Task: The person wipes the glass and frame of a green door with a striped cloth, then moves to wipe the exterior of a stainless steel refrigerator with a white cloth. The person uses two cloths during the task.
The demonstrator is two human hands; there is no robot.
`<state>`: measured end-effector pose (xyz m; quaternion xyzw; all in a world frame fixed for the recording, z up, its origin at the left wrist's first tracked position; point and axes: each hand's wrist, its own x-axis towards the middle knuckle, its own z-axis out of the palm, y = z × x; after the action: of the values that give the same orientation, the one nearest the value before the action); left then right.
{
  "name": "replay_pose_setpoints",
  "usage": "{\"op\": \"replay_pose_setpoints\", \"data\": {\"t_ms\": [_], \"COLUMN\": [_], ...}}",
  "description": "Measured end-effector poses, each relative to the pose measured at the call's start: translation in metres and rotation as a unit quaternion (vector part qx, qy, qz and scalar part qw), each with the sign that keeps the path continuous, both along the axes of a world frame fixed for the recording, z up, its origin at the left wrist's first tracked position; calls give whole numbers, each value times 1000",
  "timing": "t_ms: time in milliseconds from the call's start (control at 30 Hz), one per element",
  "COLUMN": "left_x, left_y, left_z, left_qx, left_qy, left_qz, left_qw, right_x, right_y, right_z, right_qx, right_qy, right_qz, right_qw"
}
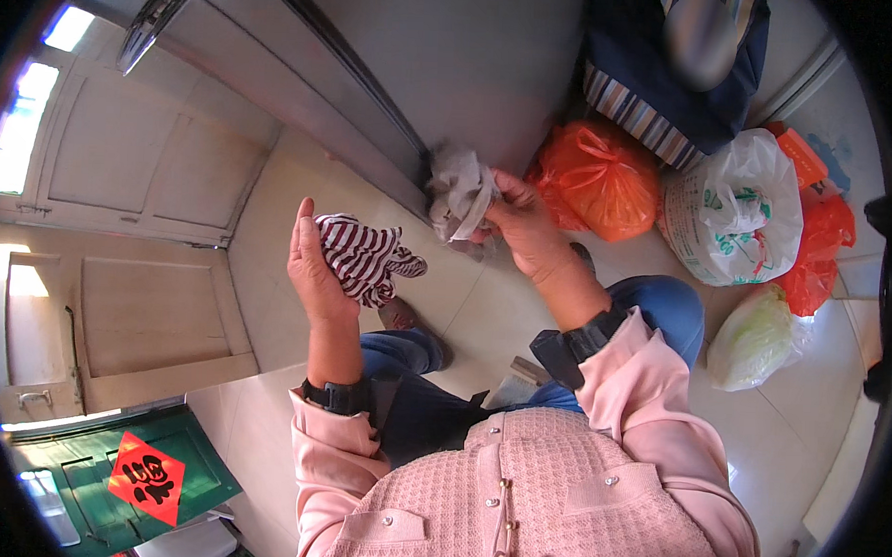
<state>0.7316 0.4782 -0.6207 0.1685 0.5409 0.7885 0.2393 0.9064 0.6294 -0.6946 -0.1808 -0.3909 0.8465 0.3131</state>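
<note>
My left hand is at the centre left, upright, with its palm against a bunched cloth with maroon and white stripes. The fingers look straight, and part of the hand's grip is hidden by the cloth. To the right, my right hand pinches a crumpled, thin greyish-white plastic bag between thumb and fingers. That bag hangs close to the lower edge of a grey cabinet or appliance panel. The cloth and the bag are apart.
Orange-red tied plastic bags, a white plastic bag and a bagged leafy vegetable lie on the tiled floor at the right. A navy bag with striped trim stands behind them. Pale wooden doors are at the left.
</note>
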Motion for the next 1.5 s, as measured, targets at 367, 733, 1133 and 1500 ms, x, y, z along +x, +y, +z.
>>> {"op": "replay_pose_setpoints", "data": {"t_ms": [367,733,1133,1500], "left_x": [3,16,11,21], "left_y": [9,18,8,11], "left_z": [2,0,6,16], "left_qx": [-21,-52,-34,-12], "left_qy": [-9,29,31,23], "left_qz": [-30,-31,-37,-52], "left_qw": [999,998,998,998], "right_x": [-9,-5,-12,-12], "right_y": [-6,-14,-2,3], "right_z": [-36,-106,-11,-96], "right_qx": [-43,212,24,-106], "right_qy": [-3,-346,55,0], "right_qz": [40,75,-17,61], "right_qw": [998,911,998,993]}}
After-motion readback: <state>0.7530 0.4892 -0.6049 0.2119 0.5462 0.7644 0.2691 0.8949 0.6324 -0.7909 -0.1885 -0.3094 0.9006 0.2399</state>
